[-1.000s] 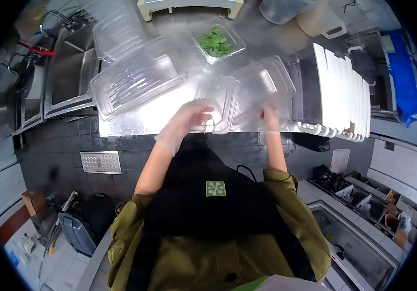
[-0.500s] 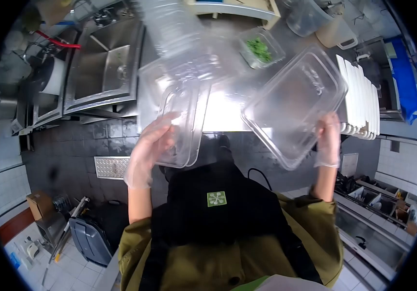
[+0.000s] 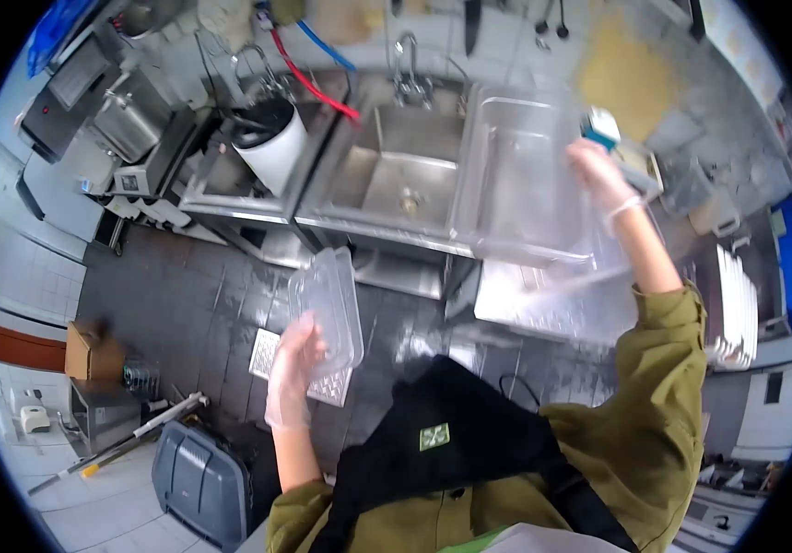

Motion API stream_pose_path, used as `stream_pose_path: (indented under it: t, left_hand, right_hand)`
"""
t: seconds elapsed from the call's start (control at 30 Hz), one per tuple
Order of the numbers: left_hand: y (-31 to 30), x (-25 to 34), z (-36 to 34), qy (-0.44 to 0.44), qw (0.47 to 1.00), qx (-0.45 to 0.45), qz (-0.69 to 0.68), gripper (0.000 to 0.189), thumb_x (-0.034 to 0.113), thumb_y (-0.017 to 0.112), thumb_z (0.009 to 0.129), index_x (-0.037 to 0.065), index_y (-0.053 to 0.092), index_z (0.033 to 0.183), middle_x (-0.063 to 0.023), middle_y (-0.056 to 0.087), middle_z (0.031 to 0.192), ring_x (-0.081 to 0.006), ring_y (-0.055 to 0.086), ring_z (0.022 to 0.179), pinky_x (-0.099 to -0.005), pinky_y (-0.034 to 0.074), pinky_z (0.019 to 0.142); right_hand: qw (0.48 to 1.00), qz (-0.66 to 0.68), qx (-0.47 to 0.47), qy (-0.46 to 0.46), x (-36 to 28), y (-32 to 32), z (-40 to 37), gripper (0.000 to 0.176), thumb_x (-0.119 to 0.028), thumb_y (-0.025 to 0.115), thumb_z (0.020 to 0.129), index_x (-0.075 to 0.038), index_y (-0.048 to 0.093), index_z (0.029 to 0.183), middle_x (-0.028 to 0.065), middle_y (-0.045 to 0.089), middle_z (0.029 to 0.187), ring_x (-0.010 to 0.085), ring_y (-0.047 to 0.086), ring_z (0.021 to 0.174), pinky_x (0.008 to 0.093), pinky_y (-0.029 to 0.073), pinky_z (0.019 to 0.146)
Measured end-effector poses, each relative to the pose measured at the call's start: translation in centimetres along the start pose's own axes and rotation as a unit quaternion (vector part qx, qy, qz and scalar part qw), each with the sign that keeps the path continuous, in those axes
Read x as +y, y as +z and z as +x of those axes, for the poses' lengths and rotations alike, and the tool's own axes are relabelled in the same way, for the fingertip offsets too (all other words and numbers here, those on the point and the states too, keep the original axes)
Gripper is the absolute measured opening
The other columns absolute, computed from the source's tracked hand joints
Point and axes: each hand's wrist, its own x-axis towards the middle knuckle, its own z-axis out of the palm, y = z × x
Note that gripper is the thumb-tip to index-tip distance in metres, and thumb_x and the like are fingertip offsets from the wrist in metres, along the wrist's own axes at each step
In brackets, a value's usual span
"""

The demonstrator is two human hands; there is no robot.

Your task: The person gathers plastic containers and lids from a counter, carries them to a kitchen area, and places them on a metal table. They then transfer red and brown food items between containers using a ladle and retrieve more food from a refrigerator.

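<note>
My left hand (image 3: 294,364), in a clear disposable glove, grips a clear rectangular plastic container (image 3: 333,309) by its side, above the floor in front of the sink. My right hand (image 3: 603,180), also gloved, is raised over the worktop with its fingers closed at the right edge of a large clear rectangular plastic container (image 3: 529,175). That container appears to lie on or over a stack of similar ones, right of the sink. Motion blur hides where one layer ends and another begins.
A steel sink (image 3: 405,180) with a tap stands beside the stack. The worktop (image 3: 543,300) has a white surface at its front. White upright boards (image 3: 737,309) stand at the right. A grey bin (image 3: 200,484) and a cardboard box (image 3: 92,350) are at the lower left.
My view has swung left toward the sink. My right hand and its container have moved up and away, to the stack. My left hand still holds its container, now farther from the stack.
</note>
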Motion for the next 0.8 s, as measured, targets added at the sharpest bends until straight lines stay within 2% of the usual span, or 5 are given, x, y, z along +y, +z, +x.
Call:
stream_pose_path:
  t: [0.17,0.27,0.47,0.67,0.8]
  left_hand:
    - [-3.9,2.9,5.5,0.044,0.998,-0.018,-0.037,0.041,0.020,0.065,0.079,0.004,0.051,0.114,-0.0002,0.056,0.087,-0.0122,0.053,0.068,-0.0251,0.041,0.060]
    - [-2.7,6.3,7.2,0.039,0.998,0.005,-0.043,0.039,0.018,0.063,0.080,0.003,0.051,0.113,-0.0008,0.056,0.086,-0.0118,0.053,0.066,-0.0247,0.043,0.062]
    - [-1.4,12.7,14.0,0.092,0.995,-0.042,-0.025,0.031,0.014,0.061,0.081,0.002,0.054,0.108,-0.0017,0.057,0.087,-0.0110,0.055,0.074,-0.0255,0.045,0.065]
    - [0.7,18.7,20.3,0.082,0.992,-0.092,0.020,0.035,0.015,0.061,0.081,0.000,0.052,0.112,-0.0040,0.059,0.089,-0.0125,0.055,0.079,-0.0263,0.045,0.068]
    - [3.7,26.5,24.9,0.178,0.975,-0.100,0.089,0.036,0.020,0.063,0.079,0.003,0.054,0.110,-0.0011,0.059,0.083,-0.0085,0.055,0.069,-0.0224,0.044,0.060]
  right_hand:
    - [0.962,-0.185,0.170,-0.108,-0.8,11.5,13.7,0.015,-0.013,0.053,0.069,-0.003,0.054,0.080,0.0188,0.056,0.064,0.0364,0.055,0.063,0.0392,0.045,0.063]
    - [0.898,-0.317,0.243,-0.184,-2.4,15.8,16.3,0.015,-0.012,0.053,0.071,-0.007,0.055,0.086,0.0194,0.058,0.069,0.0429,0.055,0.069,0.0432,0.046,0.065]
    - [0.750,-0.369,0.315,-0.450,0.6,17.3,22.3,0.013,-0.007,0.058,0.069,-0.013,0.050,0.077,0.0058,0.056,0.066,0.0275,0.058,0.057,0.0363,0.045,0.047]
    - [0.669,-0.407,0.271,-0.560,-3.0,17.7,24.2,0.017,-0.002,0.057,0.061,-0.012,0.046,0.068,0.0031,0.045,0.057,0.0218,0.053,0.053,0.0336,0.042,0.043]
    - [0.660,-0.428,0.247,-0.566,-4.5,17.7,24.4,0.019,-0.002,0.056,0.056,-0.012,0.042,0.063,0.0035,0.041,0.056,0.0201,0.049,0.050,0.0335,0.040,0.042]
